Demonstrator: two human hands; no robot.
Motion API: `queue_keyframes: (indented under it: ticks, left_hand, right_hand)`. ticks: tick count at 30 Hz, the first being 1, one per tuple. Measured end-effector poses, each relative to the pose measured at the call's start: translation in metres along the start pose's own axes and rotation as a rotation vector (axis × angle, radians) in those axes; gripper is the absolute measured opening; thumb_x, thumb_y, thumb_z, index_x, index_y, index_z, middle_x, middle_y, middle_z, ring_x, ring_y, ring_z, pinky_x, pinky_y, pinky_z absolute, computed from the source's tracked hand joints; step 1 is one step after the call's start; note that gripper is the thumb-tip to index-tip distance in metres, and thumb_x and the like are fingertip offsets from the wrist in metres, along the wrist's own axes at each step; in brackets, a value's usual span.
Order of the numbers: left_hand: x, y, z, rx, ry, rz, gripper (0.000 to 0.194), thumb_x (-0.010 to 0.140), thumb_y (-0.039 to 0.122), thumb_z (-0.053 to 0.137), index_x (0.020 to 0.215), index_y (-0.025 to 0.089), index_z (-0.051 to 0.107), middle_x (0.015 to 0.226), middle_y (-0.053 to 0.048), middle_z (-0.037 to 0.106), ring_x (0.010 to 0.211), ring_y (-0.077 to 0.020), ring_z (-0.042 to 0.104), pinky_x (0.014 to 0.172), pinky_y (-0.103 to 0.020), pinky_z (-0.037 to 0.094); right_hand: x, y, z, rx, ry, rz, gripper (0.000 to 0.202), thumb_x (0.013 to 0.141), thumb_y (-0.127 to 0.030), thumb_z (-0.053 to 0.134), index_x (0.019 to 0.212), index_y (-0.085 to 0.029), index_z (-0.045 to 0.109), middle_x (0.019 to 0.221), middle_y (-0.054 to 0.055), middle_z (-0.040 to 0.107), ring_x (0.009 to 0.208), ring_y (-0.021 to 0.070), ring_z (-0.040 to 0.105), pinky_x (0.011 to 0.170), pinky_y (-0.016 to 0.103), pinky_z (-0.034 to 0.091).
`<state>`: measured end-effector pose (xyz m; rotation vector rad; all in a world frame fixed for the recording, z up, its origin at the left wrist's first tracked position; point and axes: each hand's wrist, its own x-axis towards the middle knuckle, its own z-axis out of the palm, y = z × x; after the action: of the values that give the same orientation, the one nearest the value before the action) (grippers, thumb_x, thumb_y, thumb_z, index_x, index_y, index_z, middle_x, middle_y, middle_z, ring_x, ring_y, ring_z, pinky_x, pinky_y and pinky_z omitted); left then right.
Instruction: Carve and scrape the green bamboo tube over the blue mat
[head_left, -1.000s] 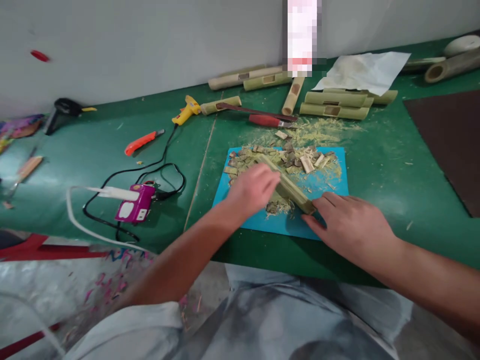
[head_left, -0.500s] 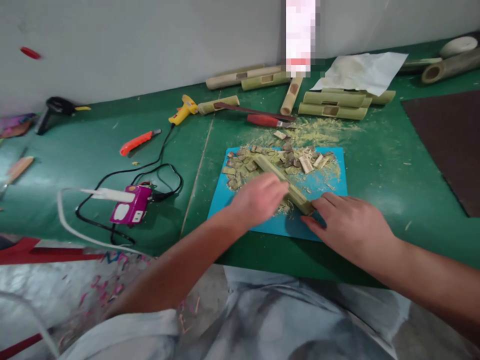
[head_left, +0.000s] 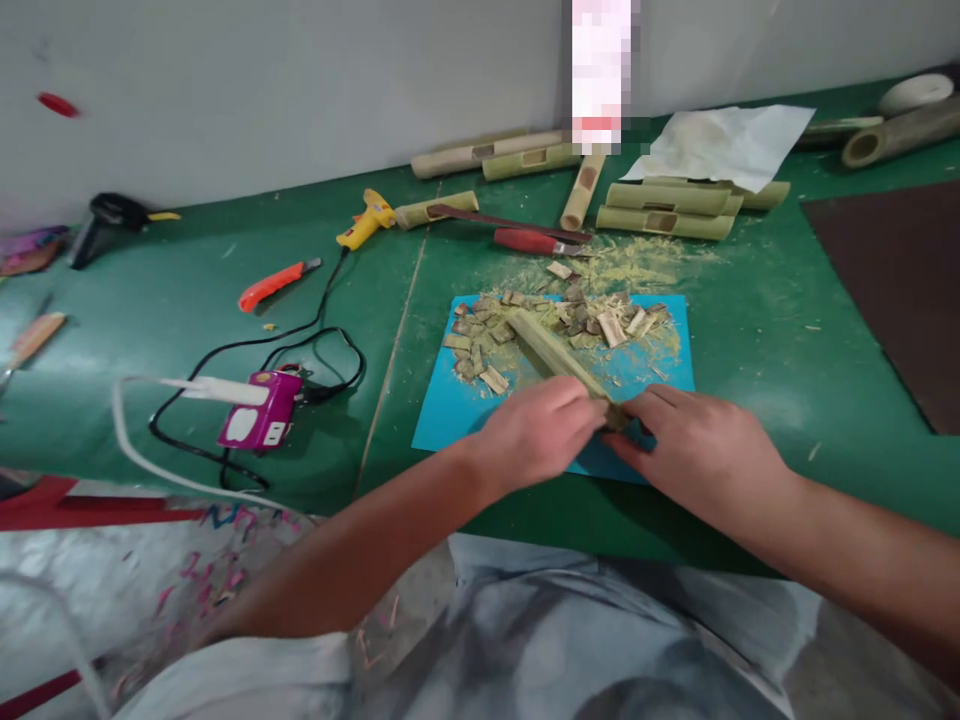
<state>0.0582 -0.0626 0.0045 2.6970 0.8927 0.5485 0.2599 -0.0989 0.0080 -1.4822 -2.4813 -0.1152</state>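
Note:
A pale green bamboo piece (head_left: 551, 345) lies slantwise over a blue mat (head_left: 442, 425), its far end among the chips and its near end between my hands. My right hand (head_left: 705, 440) grips that near end with thumb and fingers. Closed, my left hand (head_left: 544, 425) presses its fingertips onto the bamboo just short of the right fingers; whether it holds anything small there is hidden. Bamboo chips and shavings (head_left: 525, 310) cover the far part of the mat.
Beyond the mat lie a red-handled tool (head_left: 525, 240) and several cut bamboo tubes (head_left: 664, 220), some under white paper (head_left: 720, 140). On the left are an orange utility knife (head_left: 274, 287), a yellow glue gun (head_left: 367, 220) and a purple power adapter (head_left: 259, 410). A dark brown board (head_left: 892, 290) lies right.
My left hand has slid along the bamboo toward its near end, close to my right hand, uncovering a chip on the mat. The right hand and the bamboo stay nearly in place.

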Motion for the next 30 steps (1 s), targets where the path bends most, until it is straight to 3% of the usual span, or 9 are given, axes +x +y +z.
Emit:
queue_keyframes:
  ticks: [3, 7, 12, 16, 21, 26, 30]
  left_hand:
    - [0.000, 0.001, 0.001, 0.044, 0.028, -0.035, 0.035, 0.102, 0.027, 0.037, 0.086, 0.014, 0.065, 0.077, -0.005, 0.059, 0.074, -0.0152, 0.057, 0.067, -0.026, 0.047]
    - [0.000, -0.003, 0.000, 0.020, -0.029, 0.004, 0.033, 0.102, 0.026, 0.037, 0.088, 0.016, 0.065, 0.081, -0.005, 0.060, 0.075, -0.0139, 0.058, 0.067, -0.025, 0.047]
    - [-0.001, -0.012, -0.002, 0.086, 0.085, -0.077, 0.031, 0.102, 0.026, 0.039, 0.092, 0.013, 0.065, 0.080, -0.006, 0.060, 0.077, -0.0156, 0.058, 0.071, -0.027, 0.047]
    - [-0.004, -0.010, -0.004, 0.041, -0.025, -0.028, 0.034, 0.103, 0.028, 0.035, 0.093, 0.015, 0.065, 0.080, -0.004, 0.060, 0.077, -0.0139, 0.058, 0.070, -0.024, 0.047]
    - [-0.004, -0.014, -0.005, 0.123, 0.095, -0.108, 0.030, 0.101, 0.025, 0.038, 0.092, 0.014, 0.065, 0.083, -0.006, 0.061, 0.079, -0.0148, 0.058, 0.073, -0.026, 0.048]
    - [-0.002, -0.003, -0.001, 0.045, -0.028, -0.036, 0.033, 0.102, 0.025, 0.037, 0.087, 0.015, 0.065, 0.078, -0.004, 0.059, 0.073, -0.0134, 0.057, 0.066, -0.024, 0.046]
    - [-0.001, -0.004, -0.002, 0.091, 0.089, -0.084, 0.031, 0.101, 0.025, 0.038, 0.089, 0.014, 0.064, 0.081, -0.005, 0.059, 0.075, -0.0143, 0.057, 0.069, -0.026, 0.048]
  right_hand:
    - [0.000, 0.000, 0.000, 0.010, -0.023, 0.011, 0.021, 0.085, -0.035, 0.060, 0.074, -0.017, 0.064, 0.067, 0.002, 0.063, 0.054, 0.0144, 0.053, 0.053, 0.030, 0.027]
    - [0.001, 0.000, -0.001, 0.038, -0.052, 0.000, 0.020, 0.087, -0.032, 0.056, 0.079, -0.016, 0.065, 0.070, 0.003, 0.064, 0.057, 0.0146, 0.054, 0.054, 0.029, 0.029]
    - [0.002, -0.002, -0.001, 0.026, -0.060, 0.036, 0.025, 0.086, -0.038, 0.058, 0.075, -0.017, 0.065, 0.069, 0.003, 0.064, 0.055, 0.0144, 0.054, 0.052, 0.029, 0.028]
    - [0.003, -0.003, -0.004, 0.036, -0.119, 0.041, 0.021, 0.085, -0.036, 0.061, 0.075, -0.018, 0.065, 0.068, 0.002, 0.064, 0.057, 0.0148, 0.056, 0.052, 0.029, 0.028]
    - [0.004, -0.004, -0.005, 0.027, -0.147, 0.090, 0.022, 0.084, -0.038, 0.061, 0.078, -0.018, 0.067, 0.072, 0.003, 0.066, 0.058, 0.0149, 0.057, 0.053, 0.029, 0.028]
    - [0.001, -0.002, -0.001, 0.030, -0.121, 0.048, 0.019, 0.085, -0.034, 0.060, 0.078, -0.017, 0.066, 0.071, 0.003, 0.065, 0.059, 0.0155, 0.058, 0.054, 0.030, 0.029]
    - [0.002, -0.002, -0.001, 0.029, -0.103, 0.063, 0.024, 0.085, -0.039, 0.060, 0.076, -0.018, 0.065, 0.071, 0.003, 0.066, 0.056, 0.0148, 0.056, 0.053, 0.029, 0.028]
